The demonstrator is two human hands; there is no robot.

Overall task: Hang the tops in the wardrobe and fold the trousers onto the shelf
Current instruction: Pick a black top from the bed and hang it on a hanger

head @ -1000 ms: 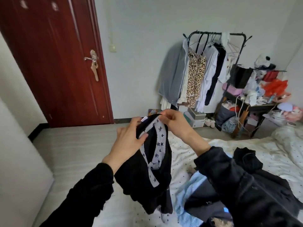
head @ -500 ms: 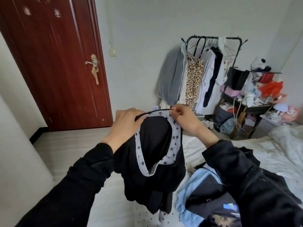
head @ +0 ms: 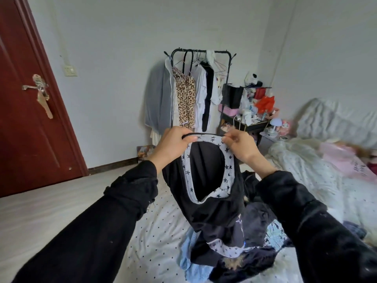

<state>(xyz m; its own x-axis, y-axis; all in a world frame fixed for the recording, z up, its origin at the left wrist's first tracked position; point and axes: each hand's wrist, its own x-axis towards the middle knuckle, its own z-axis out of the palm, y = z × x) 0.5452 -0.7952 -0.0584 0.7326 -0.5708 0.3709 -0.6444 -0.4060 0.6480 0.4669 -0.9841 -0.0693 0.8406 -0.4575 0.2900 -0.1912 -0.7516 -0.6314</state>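
Observation:
I hold up a black top (head: 212, 209) with a white, star-printed neckline band, above the bed. My left hand (head: 173, 142) grips the left end of the top's neck edge. My right hand (head: 239, 148) pinches the right end, so the neck opening hangs wide between them. The top's lower part drapes onto a heap of dark and light-blue clothes (head: 244, 252) on the bed. A black clothes rack (head: 202, 86) with several hung garments stands against the far wall.
The bed (head: 159, 237) with a dotted white sheet lies below my arms. A dark red door (head: 30, 103) is at left. A cluttered small table (head: 251, 121) stands right of the rack. Bare floor (head: 51, 201) lies between door and bed.
Both hands have lifted the top higher and spread apart, stretching the neck opening wide. My view has swung to the right, toward the rack.

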